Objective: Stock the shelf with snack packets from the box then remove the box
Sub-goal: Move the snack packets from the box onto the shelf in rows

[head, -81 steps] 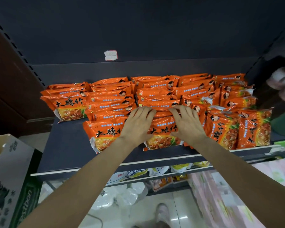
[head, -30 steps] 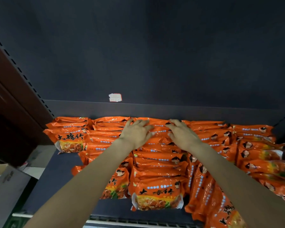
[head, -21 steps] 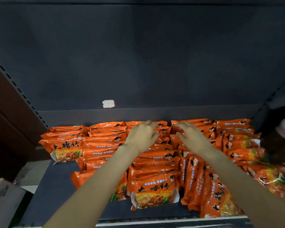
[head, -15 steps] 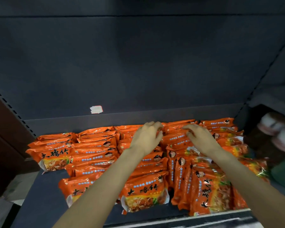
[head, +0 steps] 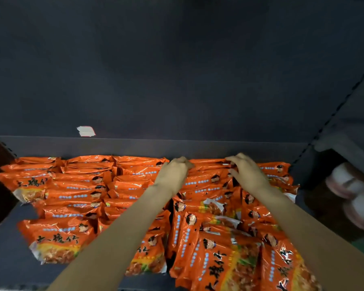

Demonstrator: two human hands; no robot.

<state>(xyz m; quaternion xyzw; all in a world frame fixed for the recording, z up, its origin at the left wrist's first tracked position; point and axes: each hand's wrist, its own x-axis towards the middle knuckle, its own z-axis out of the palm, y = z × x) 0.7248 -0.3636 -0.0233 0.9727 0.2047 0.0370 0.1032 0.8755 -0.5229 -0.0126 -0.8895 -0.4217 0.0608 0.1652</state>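
Several rows of orange snack packets [head: 80,185] lie overlapped on a dark shelf [head: 6,255], filling it from left to right. Both my arms reach to the back of the shelf. My left hand [head: 174,173] rests on the rear packets of the middle row with its fingers curled over their back edge. My right hand [head: 245,172] lies on the rear packets of the row to the right, fingers bent and pressing on their tops. The box is out of view.
The shelf's dark back panel [head: 177,80] rises behind the packets, with a small white label [head: 86,131] on it. A perforated upright [head: 334,110] bounds the right side. Pale blurred goods [head: 351,192] sit in the neighbouring bay at right.
Both hands slid from the front packets to the back of the shelf and then shifted to the right. The view moved closer, and the box at lower left dropped out of sight.
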